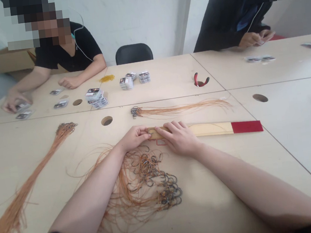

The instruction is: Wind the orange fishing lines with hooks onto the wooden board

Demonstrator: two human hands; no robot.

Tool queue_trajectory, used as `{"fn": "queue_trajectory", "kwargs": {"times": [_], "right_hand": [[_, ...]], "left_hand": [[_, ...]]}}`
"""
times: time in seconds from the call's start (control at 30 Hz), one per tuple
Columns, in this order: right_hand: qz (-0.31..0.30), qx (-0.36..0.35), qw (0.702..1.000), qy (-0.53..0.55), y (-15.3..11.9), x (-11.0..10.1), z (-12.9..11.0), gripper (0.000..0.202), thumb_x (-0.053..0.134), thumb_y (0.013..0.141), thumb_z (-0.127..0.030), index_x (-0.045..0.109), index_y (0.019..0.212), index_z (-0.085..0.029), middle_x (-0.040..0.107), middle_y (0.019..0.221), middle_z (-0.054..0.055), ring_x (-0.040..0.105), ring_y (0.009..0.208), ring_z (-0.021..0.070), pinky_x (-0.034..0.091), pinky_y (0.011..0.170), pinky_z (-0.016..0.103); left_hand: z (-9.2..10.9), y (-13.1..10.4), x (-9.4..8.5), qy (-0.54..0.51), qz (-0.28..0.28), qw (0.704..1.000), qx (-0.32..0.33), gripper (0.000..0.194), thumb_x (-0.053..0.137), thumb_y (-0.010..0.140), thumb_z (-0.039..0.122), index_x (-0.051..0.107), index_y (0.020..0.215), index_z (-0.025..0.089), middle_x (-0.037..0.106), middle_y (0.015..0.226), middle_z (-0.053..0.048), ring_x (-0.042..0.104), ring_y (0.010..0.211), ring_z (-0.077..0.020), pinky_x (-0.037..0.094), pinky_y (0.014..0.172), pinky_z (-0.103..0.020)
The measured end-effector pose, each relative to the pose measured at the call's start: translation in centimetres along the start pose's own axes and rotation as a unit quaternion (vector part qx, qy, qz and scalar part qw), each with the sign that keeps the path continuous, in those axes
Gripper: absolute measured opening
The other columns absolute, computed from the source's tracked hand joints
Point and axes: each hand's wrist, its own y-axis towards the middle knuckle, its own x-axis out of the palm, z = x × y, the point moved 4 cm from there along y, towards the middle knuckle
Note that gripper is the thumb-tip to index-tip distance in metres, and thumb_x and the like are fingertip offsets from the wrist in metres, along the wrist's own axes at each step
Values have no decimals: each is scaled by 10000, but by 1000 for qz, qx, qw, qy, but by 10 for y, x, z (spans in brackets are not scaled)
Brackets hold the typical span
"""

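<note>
A long, flat, pale-yellow board [211, 129] with a dark red right end lies across the table in front of me. At its left end, the thumb and fingers of my left hand [134, 137] are pinched together; what is between them is too small to make out. My right hand [180, 138] rests palm down on the board, fingers stretched out and a little apart. A thin line runs along the board's face. Just below my hands and partly under my left forearm is a tangled heap of fishing hooks [170, 193] tied to orange lines.
Another bundle of hooked lines [182, 107] lies beyond the board, and a thick bundle [36, 178] at left. Red-handled pliers [202, 83] rest by a table hole. Small packs [94, 95] stand in stacks. Two people sit across the table, handling small packs or pieces.
</note>
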Motion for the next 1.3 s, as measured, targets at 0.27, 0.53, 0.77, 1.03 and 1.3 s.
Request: {"fn": "queue_trajectory", "kwargs": {"times": [0.27,0.53,0.77,1.03,1.3], "right_hand": [[-1,0,1000,4,0,1,0,428,391,895,-266,392,1320,-213,514,1087,116,414,937,245,298,781,359],[2,-1,1000,6,0,0,-1,414,379,904,-277,404,1311,-209,514,1086,120,414,944,243,298,789,360],[4,0,1000,15,0,-1,-1,403,356,918,-312,417,1303,-208,520,1079,120,422,938,237,301,780,357],[5,-2,1000,12,1,-2,-1,407,353,920,-320,413,1306,-204,522,1085,123,423,944,240,301,787,356],[4,-1,1000,13,0,-1,-1,407,344,923,-334,412,1304,-209,517,1086,118,425,946,243,299,784,361]], "left_hand": [[1,-1,1,11,3,1000,-12,240,563,760,269,602,915,89,576,687,0,483,577,-79,367,529,-177],[0,0,0,45,17,999,-1,184,548,751,267,581,810,96,509,617,24,421,531,-64,322,491,-170],[1,0,0,45,21,999,-11,183,545,742,268,585,800,99,505,605,23,421,532,-67,325,489,-174],[0,-1,1,28,13,999,-14,222,569,750,307,581,823,97,477,595,33,403,520,-62,307,480,-170],[-2,0,-1,40,12,999,-15,227,574,762,323,568,789,98,418,562,54,346,483,-45,254,458,-162]]}}
